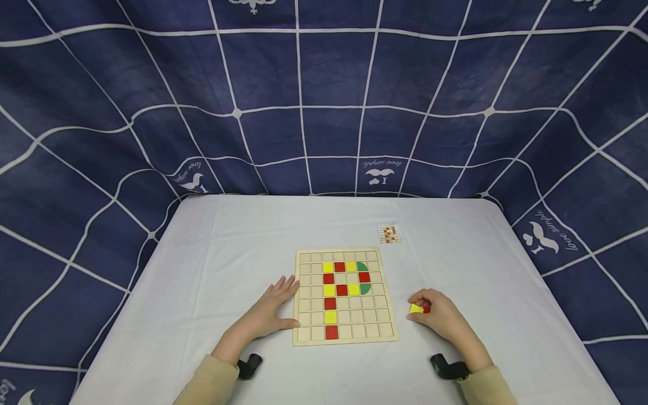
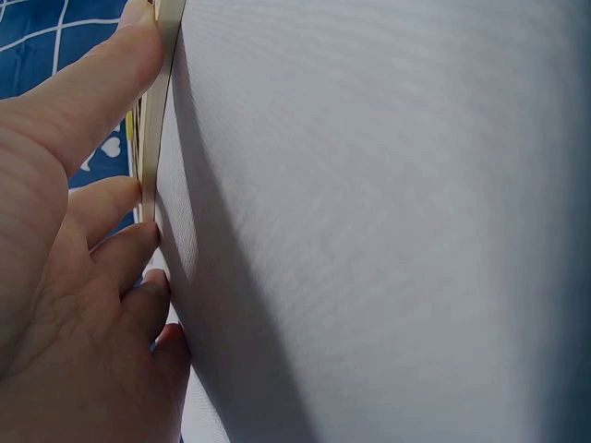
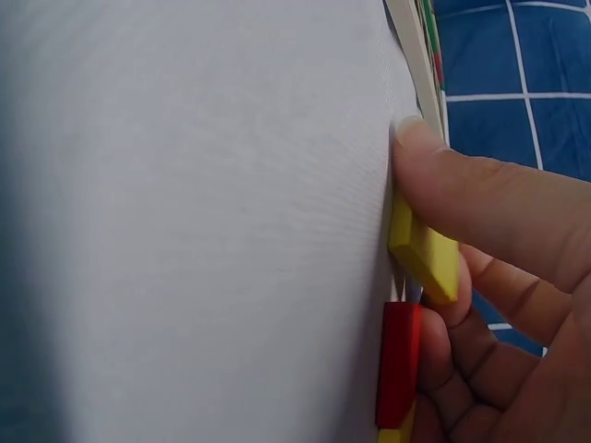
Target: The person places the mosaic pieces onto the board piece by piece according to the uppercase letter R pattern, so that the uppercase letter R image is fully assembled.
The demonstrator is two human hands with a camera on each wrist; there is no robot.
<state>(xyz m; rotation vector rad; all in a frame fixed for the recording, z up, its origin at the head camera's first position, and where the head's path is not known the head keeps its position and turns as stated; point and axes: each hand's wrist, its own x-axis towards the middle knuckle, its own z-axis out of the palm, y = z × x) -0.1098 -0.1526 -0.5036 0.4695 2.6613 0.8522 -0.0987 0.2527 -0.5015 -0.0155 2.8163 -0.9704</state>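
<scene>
A square wooden grid board (image 1: 361, 316) lies on the white table, with red and yellow square tiles and two green quarter-round tiles set in its cells like a letter P. My left hand (image 1: 270, 309) touches the board's left edge, its fingers and thumb extended. To the right of the board, my right hand (image 1: 439, 316) pinches a yellow square tile (image 3: 432, 258), which is tilted in the right wrist view. Close under that hand's curled fingers is a red tile (image 3: 399, 365), with part of another yellow tile (image 3: 391, 435) below it in that view.
Beyond the board's far right corner lies a small printed card (image 1: 389, 234) with a coloured grid pattern. A white cloth covers the table (image 1: 243, 230). Dark blue checked fabric (image 1: 329, 135) hangs behind it and at both sides.
</scene>
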